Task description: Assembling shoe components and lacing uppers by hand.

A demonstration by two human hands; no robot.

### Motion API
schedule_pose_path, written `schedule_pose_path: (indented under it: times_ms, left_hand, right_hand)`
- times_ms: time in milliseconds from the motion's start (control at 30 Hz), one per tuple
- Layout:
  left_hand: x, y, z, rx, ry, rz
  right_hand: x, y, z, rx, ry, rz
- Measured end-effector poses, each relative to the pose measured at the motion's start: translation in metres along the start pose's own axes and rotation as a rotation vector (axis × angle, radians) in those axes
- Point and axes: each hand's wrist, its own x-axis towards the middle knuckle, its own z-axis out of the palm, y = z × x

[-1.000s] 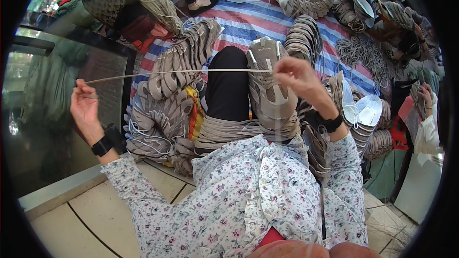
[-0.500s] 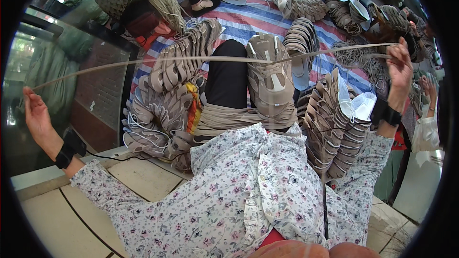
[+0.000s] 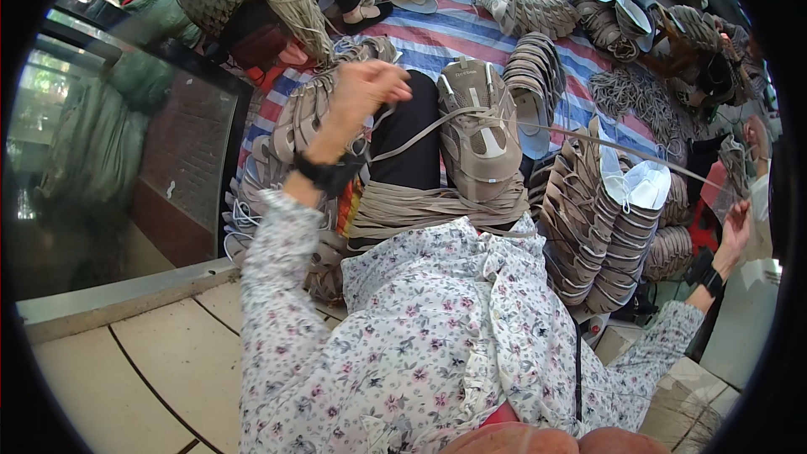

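Item: beige shoe upper (image 3: 481, 130) on the lap, lace (image 3: 588, 136) threaded through it. Left hand (image 3: 366, 88) pinches one lace end near the knee; right hand (image 3: 738, 227) draws the other end taut, far right, grip unclear. Risk: uneven pull could drag the lace out of an eyelet or tip the shoe upper off the lap.

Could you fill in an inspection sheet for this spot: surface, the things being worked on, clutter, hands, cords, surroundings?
Surface: striped mat, tiled floor nearer the person.
Job's things: beige shoe on the lap; its lace stretched out to the right.
Clutter: stacks of shoe uppers, loose shoes at the top.
Hands: left hand raised by the shoe, pinching lace; right hand far out right, lace end.
Cables: nothing seen.
Surroundings: glass panel on the left.
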Motion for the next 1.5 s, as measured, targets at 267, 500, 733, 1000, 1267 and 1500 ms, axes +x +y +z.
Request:
schedule_pose_path:
  times_ms: [267, 500, 733, 1000, 1267, 1500]
  left_hand:
    - [0.006, -0.055, 0.071, 0.059, -0.098, -0.078]
    - [0.002, -0.052, 0.075, 0.051, -0.228, -0.097]
    - [0.006, -0.051, 0.063, -0.047, -0.277, -0.254]
    - [0.015, -0.021, 0.082, 0.34, -0.239, -0.165]
    - [0.008, 0.0, 0.101, 1.022, -0.069, 0.286]
    - [0.018, -0.001, 0.094, 0.929, -0.127, 0.228]
  right_hand:
    - [-0.114, -0.027, -0.066, -0.041, 0.208, -0.2]
    - [-0.099, 0.066, -0.004, -0.304, 0.233, -0.022]
    - [-0.092, 0.298, 0.266, -0.876, -0.042, 0.194]
    - [-0.116, 0.408, 0.404, -0.726, -0.466, 0.369]
    - [-0.101, 0.432, 0.419, -0.799, -0.566, 0.441]
    - [-0.094, 0.445, 0.421, -0.767, -0.597, 0.489]
